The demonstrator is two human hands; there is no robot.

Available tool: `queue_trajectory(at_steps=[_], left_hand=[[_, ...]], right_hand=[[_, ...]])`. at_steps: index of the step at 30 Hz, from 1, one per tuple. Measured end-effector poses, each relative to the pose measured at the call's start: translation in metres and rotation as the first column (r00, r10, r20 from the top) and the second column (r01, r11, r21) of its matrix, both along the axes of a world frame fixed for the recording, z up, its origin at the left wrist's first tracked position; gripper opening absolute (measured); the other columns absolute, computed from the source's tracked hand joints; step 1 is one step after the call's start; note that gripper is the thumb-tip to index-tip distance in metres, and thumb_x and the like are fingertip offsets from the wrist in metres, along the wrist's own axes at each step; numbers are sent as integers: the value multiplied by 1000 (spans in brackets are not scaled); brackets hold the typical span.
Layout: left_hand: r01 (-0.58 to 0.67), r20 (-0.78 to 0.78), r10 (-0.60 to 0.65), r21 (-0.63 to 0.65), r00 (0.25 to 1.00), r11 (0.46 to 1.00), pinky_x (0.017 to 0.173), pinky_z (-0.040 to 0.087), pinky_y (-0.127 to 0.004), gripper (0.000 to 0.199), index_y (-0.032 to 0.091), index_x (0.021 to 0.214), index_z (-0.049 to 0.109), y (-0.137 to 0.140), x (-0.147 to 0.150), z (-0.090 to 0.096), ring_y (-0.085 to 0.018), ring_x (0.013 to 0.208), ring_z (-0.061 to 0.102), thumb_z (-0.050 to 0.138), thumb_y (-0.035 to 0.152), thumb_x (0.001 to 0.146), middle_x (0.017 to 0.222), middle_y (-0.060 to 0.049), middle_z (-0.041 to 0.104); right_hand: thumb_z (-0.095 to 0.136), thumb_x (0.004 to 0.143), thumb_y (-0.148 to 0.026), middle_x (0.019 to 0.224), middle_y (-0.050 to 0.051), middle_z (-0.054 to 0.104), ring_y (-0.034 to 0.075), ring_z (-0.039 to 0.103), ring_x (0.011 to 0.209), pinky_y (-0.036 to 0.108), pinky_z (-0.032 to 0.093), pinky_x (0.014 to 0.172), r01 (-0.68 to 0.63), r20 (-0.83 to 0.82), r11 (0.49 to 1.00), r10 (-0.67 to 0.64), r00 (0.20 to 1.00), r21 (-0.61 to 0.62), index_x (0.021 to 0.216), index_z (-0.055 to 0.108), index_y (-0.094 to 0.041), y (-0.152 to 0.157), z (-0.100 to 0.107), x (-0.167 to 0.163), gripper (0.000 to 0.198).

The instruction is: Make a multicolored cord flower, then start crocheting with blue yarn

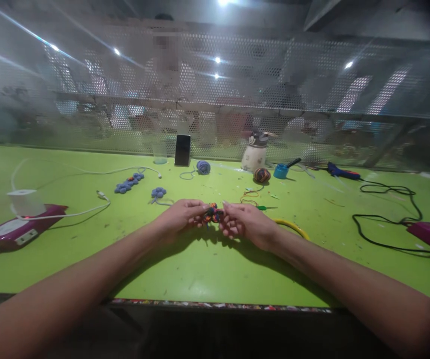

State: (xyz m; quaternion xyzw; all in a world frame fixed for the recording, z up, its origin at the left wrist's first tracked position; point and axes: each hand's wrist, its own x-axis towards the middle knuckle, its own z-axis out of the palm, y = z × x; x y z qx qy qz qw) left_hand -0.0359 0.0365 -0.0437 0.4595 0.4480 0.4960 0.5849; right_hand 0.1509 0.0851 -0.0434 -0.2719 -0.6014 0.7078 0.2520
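Note:
Between my two hands, a little above the green table (200,269), is a small multicoloured crocheted flower (212,213) in dark, orange, red and blue yarn. My left hand (187,214) pinches its left side with thumb and fingers. On its right side, the fingertips of my right hand (243,220) are closed on it. Short yarn ends hang below it. Just beyond my right hand lies a green-handled crochet hook (263,208). Behind that is a ball of multicoloured yarn (262,175) with a loose strand. A blue crocheted flower (158,192) lies beyond my left hand.
Farther back are a strip of blue flowers (128,183), a blue yarn ball (203,167), a phone (182,150), a pale jug (253,154), a turquoise holder (281,171) and a glue gun (342,172). Magenta power strips (24,227) with cables lie at both sides. A yellow ring (293,227) sits by my right forearm.

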Motion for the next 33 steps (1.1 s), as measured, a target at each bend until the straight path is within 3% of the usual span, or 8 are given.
queue_trajectory(at_steps=[3, 8, 13, 17, 21, 26, 31, 33], left_hand=[[-28, -29, 29, 26, 999, 999, 52, 36, -22, 19, 9, 73, 67, 1, 0, 0, -8, 53, 47, 70, 28, 76, 61, -4, 57], [50, -16, -49, 41, 999, 998, 52, 36, -22, 21, 10, 78, 65, 0, -2, -1, -9, 55, 50, 67, 31, 77, 66, -6, 61], [38, -207, -35, 7, 978, 999, 40, 16, -26, 38, 13, 73, 65, 0, -7, 1, -7, 34, 24, 56, 49, 83, 36, 4, 38], [9, -189, 4, 65, 982, 998, 46, 26, -28, 45, 13, 64, 65, 2, -9, 3, -10, 46, 39, 54, 53, 82, 53, -3, 53], [19, -219, 12, 138, 976, 990, 56, 32, -27, 29, 14, 84, 71, 5, -8, 2, -14, 67, 50, 67, 41, 76, 83, -9, 65], [-19, -75, 27, 105, 997, 994, 57, 33, -26, 16, 12, 74, 69, 7, -9, 1, -11, 59, 48, 77, 23, 67, 69, -4, 62], [-50, 3, 50, 30, 999, 998, 53, 32, -24, 17, 13, 62, 64, 3, -7, 4, -8, 55, 42, 76, 23, 68, 61, 0, 53], [-47, 8, 47, 15, 999, 999, 53, 32, -24, 17, 12, 62, 64, 2, -5, 3, -9, 56, 42, 76, 23, 67, 63, -1, 53]], right_hand=[[70, 77, -35, 69, 3, 59, 9, 52, 57, 24, 43, 53, -20, 23, 1000, 19, 1000, 13, 76, 61, -13, -5, 0, -2, 24], [73, 73, -30, 67, 2, 58, 9, 50, 56, 25, 39, 53, 15, 9, 998, -15, 1000, 67, 76, 63, -13, -10, -1, -4, 20], [70, 75, -33, 66, 1, 57, 9, 48, 53, 25, 36, 51, 2, -49, 998, 1, 999, 70, 73, 60, -14, -6, 1, -2, 22], [67, 78, -34, 60, -1, 52, 7, 41, 49, 24, 29, 49, 9, -70, 991, 1, 998, 136, 67, 57, -14, -3, 4, 0, 25], [68, 77, -36, 57, -1, 51, 7, 38, 49, 24, 27, 49, 19, -53, 983, -9, 999, 182, 60, 54, -14, -2, 5, -1, 30], [68, 76, -39, 60, 0, 53, 7, 41, 50, 24, 30, 49, 26, -18, 984, -23, 1000, 176, 64, 57, -14, -3, 4, -3, 30], [76, 66, -26, 74, 3, 59, 10, 49, 58, 24, 36, 48, 82, 37, 968, -93, 995, 238, 87, 64, -15, -9, 4, -8, 26], [75, 66, -24, 66, 2, 58, 10, 46, 53, 25, 35, 47, 91, 53, 972, -105, 993, 219, 82, 66, -14, -12, 2, -11, 21]])
